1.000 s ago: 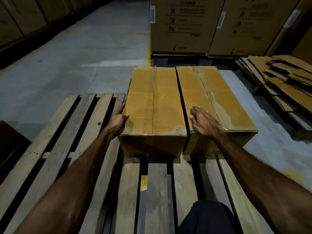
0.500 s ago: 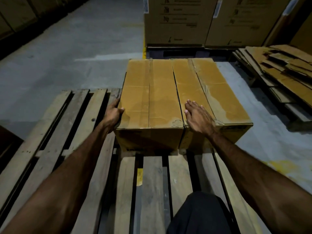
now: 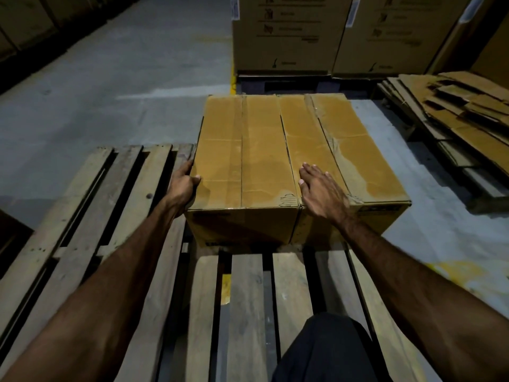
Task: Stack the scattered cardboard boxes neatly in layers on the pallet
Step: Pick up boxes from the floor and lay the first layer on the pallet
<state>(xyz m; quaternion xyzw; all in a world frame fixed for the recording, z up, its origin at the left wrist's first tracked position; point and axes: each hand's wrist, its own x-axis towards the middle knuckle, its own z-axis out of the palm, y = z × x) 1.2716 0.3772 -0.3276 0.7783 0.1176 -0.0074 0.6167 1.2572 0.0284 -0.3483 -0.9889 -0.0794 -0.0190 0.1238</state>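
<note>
Cardboard boxes sat side by side at the far end of a wooden pallet (image 3: 245,312).
Left box (image 3: 245,164), plain, taped and scuffed, touched right box (image 3: 344,150); a shove could have slid either off the far edge. Left hand (image 3: 180,186) gripped its side; right hand (image 3: 321,188) lay flat, fingers straight.

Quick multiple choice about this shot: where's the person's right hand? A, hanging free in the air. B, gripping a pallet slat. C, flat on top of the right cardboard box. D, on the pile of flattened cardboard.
C: the right hand lies palm down, fingers straight, on top of the right cardboard box, near its seam with the left cardboard box.
</note>
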